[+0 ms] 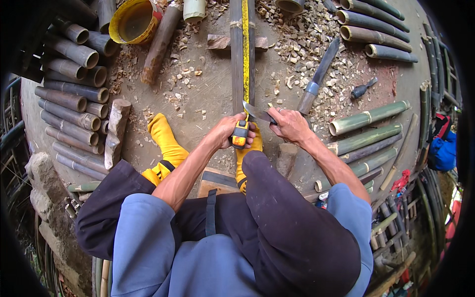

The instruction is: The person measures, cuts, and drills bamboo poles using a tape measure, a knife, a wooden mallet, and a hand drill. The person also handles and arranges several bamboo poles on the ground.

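My left hand (226,130) is closed around a yellow-and-black tape measure (240,132). Its yellow blade (246,54) stretches away from me along a dark bamboo pole (236,74). A small knife (258,113) is in my right hand (291,125), its curved blade pointing left across the tape just beyond the case. Whether the blade touches the bamboo I cannot tell. Farther off, a wooden block (218,42) lies crosswise under the pole. My yellow-covered foot (255,143) is beside the pole's near part, partly hidden by the left hand.
Cut bamboo tubes (74,118) are stacked at left, with more lengths (368,118) at right. A big knife (324,64) and a dark-handled tool (363,89) lie among shavings (302,49). A yellow bucket (117,24) of murky liquid stands far left.
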